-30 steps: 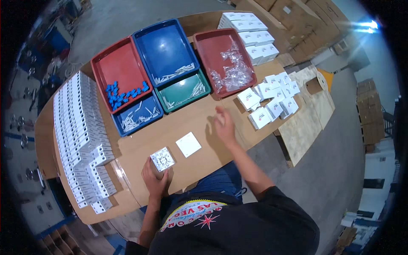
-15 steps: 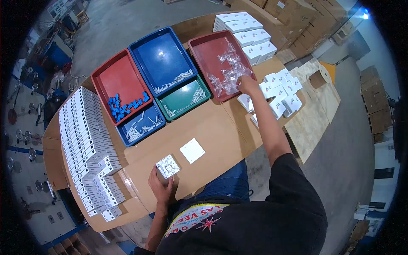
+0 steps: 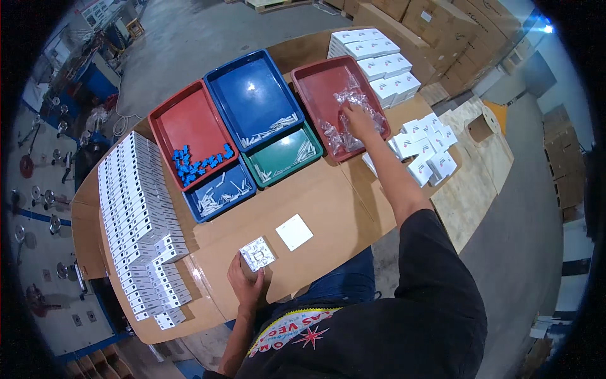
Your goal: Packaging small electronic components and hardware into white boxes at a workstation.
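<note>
On the cardboard-covered table, my left hand (image 3: 247, 284) grips the near edge of an open square white casing (image 3: 257, 254) with moulded details inside. Beside it to the right lies a flat white square plate (image 3: 294, 232). My right hand (image 3: 358, 121) reaches into the far red tray (image 3: 315, 79), its fingers closed among small clear plastic bags (image 3: 334, 136). Whatever lies right under those fingertips is partly hidden by the hand.
Left of centre stand a red tray with blue parts (image 3: 189, 167), a large blue tray (image 3: 252, 95), a green tray (image 3: 284, 161) and a small blue tray (image 3: 221, 196). White boxes fill the left (image 3: 136, 202); others stand far right (image 3: 394, 85) and near right (image 3: 426, 145).
My right hand has shifted left and slightly inward over the plastic bags, from the tray's right edge. The left hand still holds the casing. The whole view has moved a little.
</note>
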### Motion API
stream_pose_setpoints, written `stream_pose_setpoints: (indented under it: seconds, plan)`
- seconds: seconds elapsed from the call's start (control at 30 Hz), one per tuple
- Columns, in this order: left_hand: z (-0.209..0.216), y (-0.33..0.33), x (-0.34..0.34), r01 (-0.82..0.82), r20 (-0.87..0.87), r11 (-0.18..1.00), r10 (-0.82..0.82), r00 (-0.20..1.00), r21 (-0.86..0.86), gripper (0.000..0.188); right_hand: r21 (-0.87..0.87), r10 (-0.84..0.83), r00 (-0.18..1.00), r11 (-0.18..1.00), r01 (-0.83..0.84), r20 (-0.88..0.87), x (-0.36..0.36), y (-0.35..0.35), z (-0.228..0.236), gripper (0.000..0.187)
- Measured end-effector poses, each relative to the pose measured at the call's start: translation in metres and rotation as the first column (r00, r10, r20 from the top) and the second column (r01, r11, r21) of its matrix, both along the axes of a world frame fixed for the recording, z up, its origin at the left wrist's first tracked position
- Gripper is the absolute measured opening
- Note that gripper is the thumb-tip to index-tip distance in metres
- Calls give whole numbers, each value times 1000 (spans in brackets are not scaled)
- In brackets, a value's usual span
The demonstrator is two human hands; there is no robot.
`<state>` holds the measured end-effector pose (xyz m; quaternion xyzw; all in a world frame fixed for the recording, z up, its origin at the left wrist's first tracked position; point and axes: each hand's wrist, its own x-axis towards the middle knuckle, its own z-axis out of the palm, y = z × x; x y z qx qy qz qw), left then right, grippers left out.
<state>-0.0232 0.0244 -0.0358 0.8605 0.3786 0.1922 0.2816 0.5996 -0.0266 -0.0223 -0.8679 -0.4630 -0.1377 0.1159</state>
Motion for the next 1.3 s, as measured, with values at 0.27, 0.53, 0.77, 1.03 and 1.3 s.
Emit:
stream_pose_setpoints:
  seconds: [0.27,0.53,0.77,1.03,1.3]
  plan:
    - [11,-1,0,-50,16,998,51,999,-38,85,161,-4,989,987,28,-147,14,6,22,23]
    - [-27,0,-16,-82,321,983,131,938,-163,72,550,284,708,817,175,-647,10,-16,57,17]
    - [40,-2,41,4,427,973,97,899,-231,43,580,491,317,741,339,-812,-167,-39,109,31]
    - [90,-27,120,210,500,633,321,804,-745,36,387,440,-86,853,349,-894,-367,-73,72,26]
    - [77,-21,75,234,499,845,44,866,-481,14,222,285,-310,949,222,-907,-375,-80,74,20]
